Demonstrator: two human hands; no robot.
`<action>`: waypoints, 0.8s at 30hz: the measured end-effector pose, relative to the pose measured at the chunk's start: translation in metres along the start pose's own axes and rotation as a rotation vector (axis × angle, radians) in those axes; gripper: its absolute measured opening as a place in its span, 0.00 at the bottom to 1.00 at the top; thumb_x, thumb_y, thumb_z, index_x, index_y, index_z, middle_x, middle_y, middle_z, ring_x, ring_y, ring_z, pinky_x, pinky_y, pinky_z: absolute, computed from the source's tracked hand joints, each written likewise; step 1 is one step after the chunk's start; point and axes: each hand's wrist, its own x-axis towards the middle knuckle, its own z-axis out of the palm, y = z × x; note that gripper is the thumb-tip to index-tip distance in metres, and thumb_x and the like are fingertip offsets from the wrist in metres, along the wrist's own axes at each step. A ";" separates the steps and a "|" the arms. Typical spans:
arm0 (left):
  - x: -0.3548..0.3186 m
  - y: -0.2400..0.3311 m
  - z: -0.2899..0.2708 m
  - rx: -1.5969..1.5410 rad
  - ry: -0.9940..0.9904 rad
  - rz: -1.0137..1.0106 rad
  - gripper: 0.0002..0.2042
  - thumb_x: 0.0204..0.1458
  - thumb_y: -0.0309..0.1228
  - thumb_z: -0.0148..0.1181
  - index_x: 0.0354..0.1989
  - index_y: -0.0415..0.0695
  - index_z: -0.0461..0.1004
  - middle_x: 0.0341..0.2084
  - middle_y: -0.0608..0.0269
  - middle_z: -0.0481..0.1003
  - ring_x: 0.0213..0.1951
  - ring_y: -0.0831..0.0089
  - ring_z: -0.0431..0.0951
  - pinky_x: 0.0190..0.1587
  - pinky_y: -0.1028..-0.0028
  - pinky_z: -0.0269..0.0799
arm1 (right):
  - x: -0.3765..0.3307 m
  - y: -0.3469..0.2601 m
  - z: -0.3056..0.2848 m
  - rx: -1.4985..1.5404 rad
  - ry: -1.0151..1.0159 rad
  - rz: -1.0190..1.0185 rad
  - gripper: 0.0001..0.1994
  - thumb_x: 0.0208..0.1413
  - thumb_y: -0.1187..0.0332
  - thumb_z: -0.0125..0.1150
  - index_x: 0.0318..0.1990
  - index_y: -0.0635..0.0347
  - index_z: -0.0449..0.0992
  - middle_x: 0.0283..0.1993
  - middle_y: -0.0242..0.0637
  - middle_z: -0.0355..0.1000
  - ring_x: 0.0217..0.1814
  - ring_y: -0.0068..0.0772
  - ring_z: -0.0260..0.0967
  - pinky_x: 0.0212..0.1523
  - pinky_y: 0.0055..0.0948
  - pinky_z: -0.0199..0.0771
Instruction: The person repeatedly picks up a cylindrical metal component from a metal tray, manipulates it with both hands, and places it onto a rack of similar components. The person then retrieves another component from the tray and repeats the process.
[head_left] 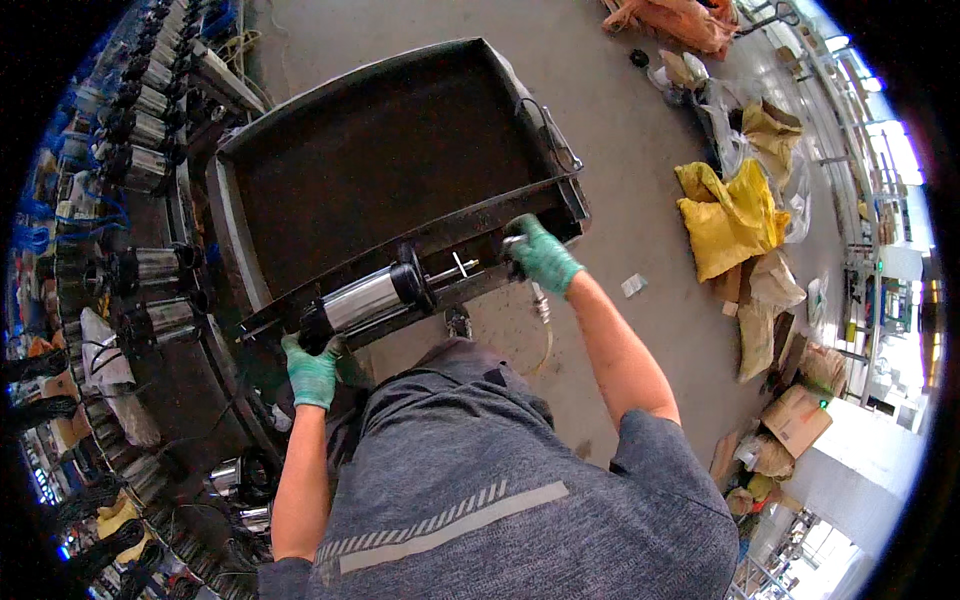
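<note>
A silver metal cylinder with black end caps [362, 299], resembling a motor or pump body, lies slantwise on the near ledge of a dark metal trough. From its right cap sticks a thin shaft with a small crosspiece [462, 268]. My left hand [311, 372], in a green glove, grips the lower left black end; some fingertips are hidden behind it. To the right of the shaft, my gloved right hand [544, 258] is closed round a small metal tool [515, 244], mostly covered by the fingers. A hose with a pale fitting [541, 303] hangs below that hand.
The trough [350, 75] has raised walls and a wire loop [548, 130] at its right. Similar cylinders [140, 168] stand in rows along the left. Yellow sacks [735, 218] and a cardboard box [797, 417] lie on the right. A pale scrap [633, 286] is on the floor.
</note>
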 end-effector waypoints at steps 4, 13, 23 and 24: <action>0.005 -0.022 0.003 0.070 0.050 0.082 0.39 0.45 0.42 0.82 0.59 0.35 0.64 0.46 0.51 0.78 0.47 0.60 0.77 0.54 0.63 0.73 | 0.035 0.021 -0.097 -0.857 0.402 -0.112 0.14 0.66 0.65 0.55 0.56 0.58 0.69 0.46 0.54 0.80 0.46 0.60 0.79 0.42 0.50 0.79; 0.000 0.007 0.001 0.109 0.039 -0.027 0.36 0.43 0.38 0.80 0.58 0.35 0.68 0.48 0.46 0.79 0.50 0.54 0.80 0.56 0.62 0.75 | 0.093 -0.007 -0.120 -1.328 0.448 0.116 0.19 0.66 0.62 0.45 0.55 0.58 0.80 0.54 0.56 0.78 0.57 0.62 0.76 0.57 0.55 0.76; 0.012 -0.001 -0.048 0.279 0.066 0.061 0.29 0.57 0.47 0.69 0.56 0.37 0.70 0.48 0.40 0.79 0.50 0.43 0.80 0.53 0.57 0.75 | 0.054 -0.021 -0.075 -0.986 0.605 -0.245 0.21 0.66 0.56 0.58 0.60 0.58 0.71 0.49 0.58 0.79 0.54 0.66 0.75 0.53 0.54 0.75; 0.022 -0.017 -0.060 0.292 0.122 0.093 0.27 0.59 0.46 0.67 0.56 0.36 0.70 0.49 0.40 0.79 0.51 0.43 0.79 0.54 0.57 0.75 | 0.050 -0.021 -0.065 -0.962 0.591 -0.342 0.22 0.66 0.57 0.59 0.61 0.59 0.70 0.51 0.58 0.78 0.54 0.64 0.76 0.54 0.52 0.75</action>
